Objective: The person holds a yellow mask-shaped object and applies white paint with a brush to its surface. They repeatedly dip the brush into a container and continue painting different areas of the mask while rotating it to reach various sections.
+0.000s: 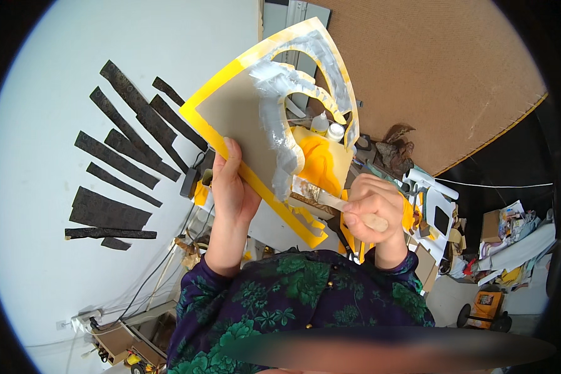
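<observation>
My left hand (232,187) grips the lower left edge of a cardboard cutout (243,106) with yellow borders and curved arcs, held up in front of me. Thick white paste covers its curved strips (279,134). My right hand (369,202) is closed around a flat wooden stick (336,202) whose tip points at the cutout's lower pasted part. Both sleeves are dark with a green flower print.
Several black strips (115,156) hang on the white wall at left. A large brown board (442,68) fills the upper right. Two small white bottles (327,126) stand behind the cutout. Clutter of paper, cardboard and tools (505,243) lies at right; cables (137,293) run lower left.
</observation>
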Available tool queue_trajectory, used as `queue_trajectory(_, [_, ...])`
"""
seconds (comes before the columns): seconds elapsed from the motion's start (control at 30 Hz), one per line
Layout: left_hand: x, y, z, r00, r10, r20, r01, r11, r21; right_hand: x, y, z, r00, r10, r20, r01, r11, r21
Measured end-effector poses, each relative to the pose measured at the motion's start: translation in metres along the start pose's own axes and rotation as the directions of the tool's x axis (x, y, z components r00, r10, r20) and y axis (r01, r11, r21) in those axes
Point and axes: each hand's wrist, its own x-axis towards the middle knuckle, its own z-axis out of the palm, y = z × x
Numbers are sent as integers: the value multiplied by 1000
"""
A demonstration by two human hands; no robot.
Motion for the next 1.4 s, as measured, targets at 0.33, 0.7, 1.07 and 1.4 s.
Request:
queue_trajectory(0.33, [-1, 1, 5, 999, -32, -6, 32, 999, 3, 4, -1, 4, 996, -54, 64, 58, 996, -71])
queue_trajectory(0.7, [1, 0, -1, 999, -30, 23, 31, 998, -45, 4, -1, 1, 994, -57, 90, 63, 996, -68])
queue_trajectory(1.07, [1, 1, 1, 998, -45, 39, 47, 998, -38, 5, -6, -1, 992, -67, 109, 81, 989, -121])
queue_trajectory(1.4, [1, 1, -1, 998, -46, 39, 48, 998, -30, 6, -7, 2, 994, -85, 64, 90, 993, -80])
